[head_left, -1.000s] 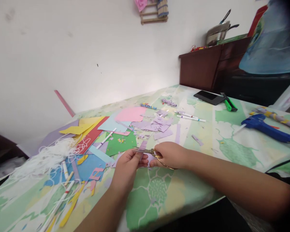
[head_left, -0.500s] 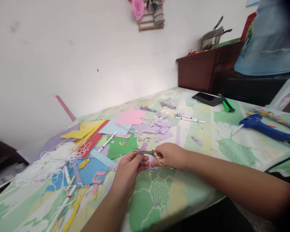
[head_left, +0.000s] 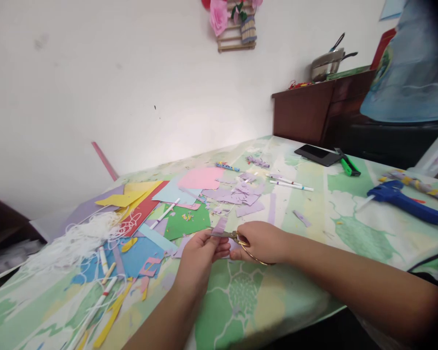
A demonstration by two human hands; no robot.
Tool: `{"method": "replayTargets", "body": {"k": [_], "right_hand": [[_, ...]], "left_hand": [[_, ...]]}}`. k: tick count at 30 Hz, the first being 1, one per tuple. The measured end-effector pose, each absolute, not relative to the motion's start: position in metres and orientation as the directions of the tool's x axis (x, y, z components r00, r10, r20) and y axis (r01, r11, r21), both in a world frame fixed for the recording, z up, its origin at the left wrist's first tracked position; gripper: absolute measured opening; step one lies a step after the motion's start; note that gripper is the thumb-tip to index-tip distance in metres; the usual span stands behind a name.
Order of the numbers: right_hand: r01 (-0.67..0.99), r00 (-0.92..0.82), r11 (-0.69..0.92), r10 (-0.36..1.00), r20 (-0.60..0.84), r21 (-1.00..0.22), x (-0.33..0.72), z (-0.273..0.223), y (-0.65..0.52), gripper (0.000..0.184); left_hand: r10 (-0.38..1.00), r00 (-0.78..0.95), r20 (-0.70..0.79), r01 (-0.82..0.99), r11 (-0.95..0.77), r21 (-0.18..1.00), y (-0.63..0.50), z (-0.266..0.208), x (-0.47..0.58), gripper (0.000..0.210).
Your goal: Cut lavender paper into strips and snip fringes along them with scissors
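My left hand [head_left: 200,250] pinches a small strip of purple paper [head_left: 221,224] between thumb and fingers. My right hand [head_left: 261,241] grips gold-handled scissors [head_left: 230,235], whose blades point left and lie across the purple strip beside my left fingertips. Whether the blades are parted is hard to tell. Just beyond my hands lie purple paper scraps [head_left: 241,194] and a green sheet [head_left: 188,221] with tiny cuttings on it. Part of another purple piece [head_left: 182,247] shows behind my left hand.
White string [head_left: 83,238] is heaped at left near blue paper [head_left: 138,257], yellow paper [head_left: 127,194] and markers [head_left: 104,260]. At right lie a blue glue gun [head_left: 409,199], a green cutter [head_left: 349,165] and a black tablet [head_left: 317,154]. A large water bottle [head_left: 409,82] stands behind.
The view has shifted slightly, so everything sits a little farther right and lower. My hands keep the same hold, and the scissors blades look closer together on the purple strip.
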State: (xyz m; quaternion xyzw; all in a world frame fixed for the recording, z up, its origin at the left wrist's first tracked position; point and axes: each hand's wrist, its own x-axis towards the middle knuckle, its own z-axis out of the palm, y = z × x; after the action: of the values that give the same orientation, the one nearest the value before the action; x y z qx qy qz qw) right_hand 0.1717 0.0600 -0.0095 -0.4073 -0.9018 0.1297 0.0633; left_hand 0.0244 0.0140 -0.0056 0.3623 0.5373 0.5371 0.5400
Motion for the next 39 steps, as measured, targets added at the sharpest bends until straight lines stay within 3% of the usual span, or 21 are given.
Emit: {"method": "replayTargets", "body": {"k": [15, 24, 39], "right_hand": [[0.726, -0.651, 0.594, 0.756, -0.068, -0.347, 0.1722, -0.0022, 0.0595, 0.048], [0.734, -0.642, 0.583, 0.763, -0.075, -0.35, 0.1738, -0.0054, 0.0646, 0.047], [0.74, -0.629, 0.579, 0.776, -0.046, -0.343, 0.1754, -0.0032, 0.0626, 0.048]], "left_hand": [[0.959, -0.165, -0.231, -0.22, 0.192, 0.956, 0.011, -0.0015, 0.0256, 0.011], [0.967, -0.129, -0.218, -0.015, 0.218, 0.976, 0.0113, -0.0007, 0.0214, 0.014], [0.977, -0.174, -0.126, -0.144, 0.101, 0.984, 0.0116, -0.0029, 0.0183, 0.013]]}}
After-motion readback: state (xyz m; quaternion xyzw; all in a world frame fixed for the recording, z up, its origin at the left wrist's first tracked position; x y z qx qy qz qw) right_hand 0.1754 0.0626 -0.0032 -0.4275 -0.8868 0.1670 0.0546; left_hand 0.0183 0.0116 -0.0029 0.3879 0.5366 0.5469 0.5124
